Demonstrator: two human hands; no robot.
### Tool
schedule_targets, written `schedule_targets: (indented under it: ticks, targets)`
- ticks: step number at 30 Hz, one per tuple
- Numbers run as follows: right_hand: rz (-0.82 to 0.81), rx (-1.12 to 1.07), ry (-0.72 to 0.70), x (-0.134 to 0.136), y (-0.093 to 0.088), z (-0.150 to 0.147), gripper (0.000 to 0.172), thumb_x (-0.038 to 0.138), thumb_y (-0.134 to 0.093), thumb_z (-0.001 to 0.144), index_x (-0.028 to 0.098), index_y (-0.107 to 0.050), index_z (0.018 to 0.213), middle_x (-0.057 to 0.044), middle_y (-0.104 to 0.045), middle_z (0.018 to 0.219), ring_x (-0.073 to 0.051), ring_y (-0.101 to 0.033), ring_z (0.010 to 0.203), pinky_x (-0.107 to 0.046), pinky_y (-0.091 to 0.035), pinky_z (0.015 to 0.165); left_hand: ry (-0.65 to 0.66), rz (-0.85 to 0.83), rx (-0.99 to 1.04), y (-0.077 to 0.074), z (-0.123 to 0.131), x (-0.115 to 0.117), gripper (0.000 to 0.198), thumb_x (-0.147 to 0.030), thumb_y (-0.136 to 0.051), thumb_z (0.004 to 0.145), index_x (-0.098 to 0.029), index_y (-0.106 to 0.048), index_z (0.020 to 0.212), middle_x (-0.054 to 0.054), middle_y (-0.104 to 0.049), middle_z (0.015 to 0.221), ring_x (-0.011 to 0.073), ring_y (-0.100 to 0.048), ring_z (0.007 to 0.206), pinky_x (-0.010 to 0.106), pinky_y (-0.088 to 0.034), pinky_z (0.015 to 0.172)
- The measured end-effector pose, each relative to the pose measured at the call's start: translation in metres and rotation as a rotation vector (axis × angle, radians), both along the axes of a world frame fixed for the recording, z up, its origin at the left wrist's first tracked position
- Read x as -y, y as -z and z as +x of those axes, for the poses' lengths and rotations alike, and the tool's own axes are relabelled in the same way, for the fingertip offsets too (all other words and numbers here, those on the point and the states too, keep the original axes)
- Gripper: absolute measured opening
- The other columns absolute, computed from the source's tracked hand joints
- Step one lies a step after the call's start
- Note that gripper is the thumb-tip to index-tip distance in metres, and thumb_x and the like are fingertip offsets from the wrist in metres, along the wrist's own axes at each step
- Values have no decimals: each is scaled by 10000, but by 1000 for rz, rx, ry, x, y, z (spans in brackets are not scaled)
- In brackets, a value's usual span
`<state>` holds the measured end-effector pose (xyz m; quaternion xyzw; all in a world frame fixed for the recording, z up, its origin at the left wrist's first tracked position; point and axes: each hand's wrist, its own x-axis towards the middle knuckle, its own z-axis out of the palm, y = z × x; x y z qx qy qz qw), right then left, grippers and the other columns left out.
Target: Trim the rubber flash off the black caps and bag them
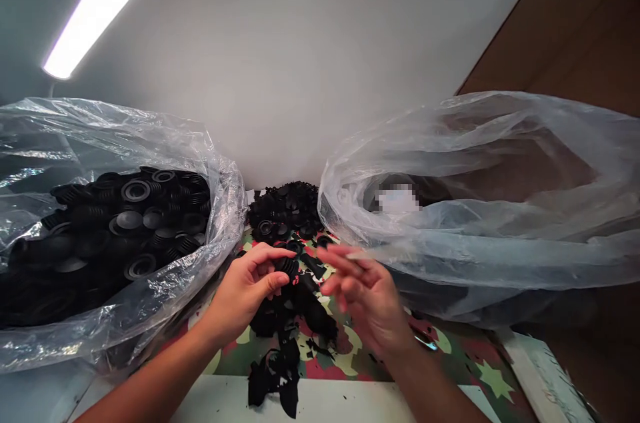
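Observation:
My left hand [247, 290] is closed round a small black ribbed rubber part [289, 268], pinched between thumb and fingers just above the table. My right hand [367, 296] hovers beside it to the right, fingers apart and smeared by motion, with nothing visible in it. Below both hands lies a heap of torn black rubber scraps [287, 350] on a camouflage-patterned cloth [450, 360]. Behind the hands sits a pile of black rubber parts [285, 210] against the wall.
A clear plastic bag [100, 136] full of black ribbed rubber parts stands at the left. A second, mostly empty clear bag [500, 210] stands at the right. A red-handled tool [425, 335] lies by my right wrist. The white table edge [350, 403] is nearest me.

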<state>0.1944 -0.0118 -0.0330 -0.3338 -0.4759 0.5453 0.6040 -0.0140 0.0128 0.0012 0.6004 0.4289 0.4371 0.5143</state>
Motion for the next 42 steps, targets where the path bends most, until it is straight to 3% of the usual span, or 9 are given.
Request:
schedule_targets:
  ticks: [2, 4, 6, 8, 10, 13, 21, 42]
  targets:
    - [11, 95, 195, 1, 3, -1, 409, 588, -716, 861, 196, -770, 965, -46, -745, 682, -114, -559, 422, -220, -403, 368, -7, 22, -5, 0, 0, 0, 177, -303, -770, 757, -219, -807, 908, -28, -563, 632, 127, -498, 539, 237, -405, 511]
    - [84, 187, 312, 2, 5, -3, 456, 591, -599, 943, 182, -796, 900, -18, -674, 596, -94, -511, 408, -225, -422, 394, -13, 27, -10, 1, -1, 1, 136, -309, -757, 770, -219, -809, 859, -17, -577, 645, 124, -481, 527, 233, -388, 491]
    - [169, 227, 352, 3, 4, -5, 470, 571, -524, 991, 197, -799, 922, -42, -723, 736, -119, -618, 508, -247, -517, 476, -24, 46, -25, 1, -1, 1, 112, -311, -757, 766, -217, -811, 799, -2, -597, 672, 124, -478, 528, 234, -375, 481]
    - [251, 276, 325, 6, 1, -8, 345, 472, -545, 1009, 227, -787, 983, -54, -765, 888, -166, -730, 677, -294, -607, 610, -39, 80, -51, 1, -1, 1, 96, -303, -764, 755, -219, -810, 749, 11, -610, 681, 139, -497, 559, 238, -372, 493]
    - [343, 363, 295, 9, -1, -11, 180, 345, -622, 983, 249, -770, 1018, -54, -785, 947, -200, -770, 803, -327, -636, 710, -47, 122, -86, 0, -1, 1, 75, -287, -773, 740, -224, -807, 715, 17, -617, 672, 164, -526, 614, 249, -390, 538]
    - [438, 470, 298, 14, -2, -15, 55, 231, -690, 924, 240, -744, 921, -57, -799, 931, -206, -776, 808, -335, -635, 745, -48, 180, -137, 1, 1, 2, 53, -258, -775, 723, -229, -803, 689, 19, -629, 663, 186, -550, 669, 278, -421, 634]
    - [583, 625, 235, 15, 0, -18, 110, 153, -653, 913, 242, -680, 855, -60, -812, 1040, -218, -759, 947, -374, -603, 844, -12, 231, -206, 4, 2, 3, 44, -240, -772, 742, -220, -798, 712, 17, -631, 682, 187, -554, 683, 292, -413, 666]
    - [614, 714, 232, 14, -2, -16, 130, 122, -627, 911, 244, -655, 875, -62, -812, 1041, -219, -763, 921, -375, -592, 829, -12, 268, -275, 6, 1, 4, 55, -207, -762, 754, -233, -796, 721, 3, -598, 663, 184, -547, 672, 275, -405, 631]
